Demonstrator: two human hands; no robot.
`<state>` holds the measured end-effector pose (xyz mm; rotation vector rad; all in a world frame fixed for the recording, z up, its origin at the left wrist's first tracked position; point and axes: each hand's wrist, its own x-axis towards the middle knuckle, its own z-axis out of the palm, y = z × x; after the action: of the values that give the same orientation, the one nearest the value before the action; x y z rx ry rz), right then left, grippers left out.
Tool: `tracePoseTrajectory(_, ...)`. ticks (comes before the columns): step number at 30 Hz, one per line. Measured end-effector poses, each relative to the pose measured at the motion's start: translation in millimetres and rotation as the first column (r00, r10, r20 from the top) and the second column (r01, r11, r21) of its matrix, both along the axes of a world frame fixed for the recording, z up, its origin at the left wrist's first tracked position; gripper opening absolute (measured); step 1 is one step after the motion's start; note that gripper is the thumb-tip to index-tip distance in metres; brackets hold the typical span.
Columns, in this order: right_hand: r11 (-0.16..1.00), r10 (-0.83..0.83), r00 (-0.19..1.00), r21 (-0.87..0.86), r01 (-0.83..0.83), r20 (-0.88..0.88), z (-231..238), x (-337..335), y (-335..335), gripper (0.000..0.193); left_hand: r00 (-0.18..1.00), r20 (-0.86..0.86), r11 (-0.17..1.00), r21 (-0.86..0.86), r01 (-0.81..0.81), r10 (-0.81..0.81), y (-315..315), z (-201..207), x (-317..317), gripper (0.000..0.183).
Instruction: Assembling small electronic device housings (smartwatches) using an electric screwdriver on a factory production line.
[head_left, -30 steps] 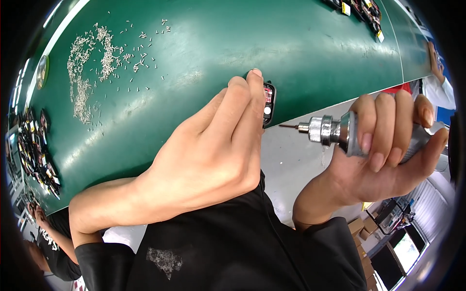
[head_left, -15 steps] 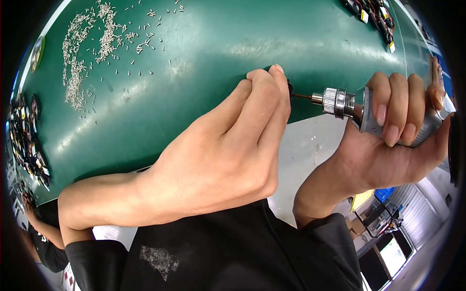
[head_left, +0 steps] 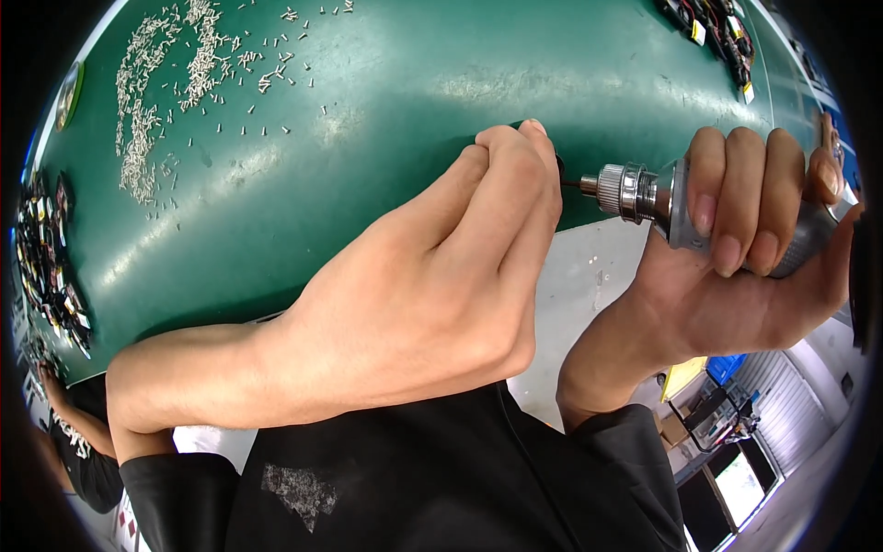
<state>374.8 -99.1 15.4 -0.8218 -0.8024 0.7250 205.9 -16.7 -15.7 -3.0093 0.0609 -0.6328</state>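
Observation:
My right hand (head_left: pixel 745 212) is wrapped round a grey and silver electric screwdriver (head_left: pixel 635 191), held level with its tip pointing left. The thin bit (head_left: pixel 572 184) runs into a small black part (head_left: pixel 559 164) at the fingertips of my left hand (head_left: pixel 460 248). That hand is closed with its back toward me, pinching the black part; most of the part is hidden behind the fingers. Both hands are over the near edge of a green table mat (head_left: pixel 395 110). Where bit and part meet is covered by my fingers.
Many small silver screws (head_left: pixel 198 69) lie scattered at the far left of the mat. Bundled black cable assemblies (head_left: pixel 51 267) sit along the left edge, and more cable assemblies (head_left: pixel 727 41) at the far right. A co-worker's arm (head_left: pixel 83 428) shows at lower left.
The screwdriver has shifted slightly left, so less of its bit shows between the chuck and my left fingers. My left hand has moved a little to the right.

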Motion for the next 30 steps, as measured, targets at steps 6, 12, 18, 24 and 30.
tracePoseTrajectory(6, 0.999, 0.032, 0.999, 0.011, -0.032, -0.039, 3.9, -0.6, -4.8, 0.029, 1.000, 0.011, 1.000, -0.005, 0.007, -0.007, 0.3, -1.7, -0.1, 0.021)
tracePoseTrajectory(12, 0.996, 0.090, 0.994, 0.007, -0.090, -0.057, 7.1, 5.6, 0.1, 0.030, 0.999, 0.035, 0.999, -0.046, -0.001, 0.003, 0.0, -1.9, -0.1, 0.022)
tracePoseTrajectory(18, 1.000, 0.013, 0.999, -0.002, -0.013, -0.038, 3.5, 3.7, -1.2, 0.029, 0.999, 0.048, 0.999, -0.042, 0.010, -0.008, 0.7, -2.7, 1.6, 0.023)
tracePoseTrajectory(24, 0.999, 0.032, 0.995, 0.003, -0.032, -0.096, 4.9, 4.9, -1.0, 0.027, 0.999, 0.032, 0.999, -0.047, 0.002, -0.001, 0.4, -2.4, 2.5, 0.023)
tracePoseTrajectory(30, 1.000, 0.001, 0.990, 0.031, 0.004, -0.143, 6.5, 3.5, -2.0, 0.024, 1.000, -0.001, 0.999, -0.044, 0.002, -0.002, 1.4, -0.1, 2.2, 0.030)
